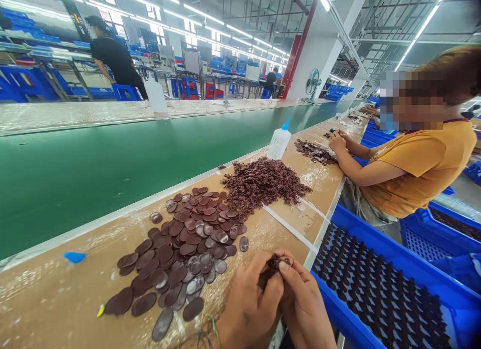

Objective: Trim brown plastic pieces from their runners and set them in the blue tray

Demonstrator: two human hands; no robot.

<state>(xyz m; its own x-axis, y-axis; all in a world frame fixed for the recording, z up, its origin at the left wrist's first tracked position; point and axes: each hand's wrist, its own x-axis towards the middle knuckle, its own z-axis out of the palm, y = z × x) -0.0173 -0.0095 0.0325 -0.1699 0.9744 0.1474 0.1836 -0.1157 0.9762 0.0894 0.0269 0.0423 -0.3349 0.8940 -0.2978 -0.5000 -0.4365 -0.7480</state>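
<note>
Near the bench's front edge, my left hand (250, 301) and my right hand (302, 294) meet, both closed around a small dark brown piece (276, 263) with a curly top. Fingers cover most of that piece. To the left of my hands lies a spread of flat brown oval discs (184, 234), some of them shiny. Behind the discs is a heap of small curly brown pieces (263, 184). A white bottle with a blue tip (279, 142) stands upright behind the heap.
Rows of dark pieces fill a blue tray (376, 284) at the right, below bench height. A green belt (112, 168) runs behind the bench (45, 304). At the right, a person in a yellow shirt (424, 153) works beside more discs (314, 151). A blue scrap (74, 257) lies left.
</note>
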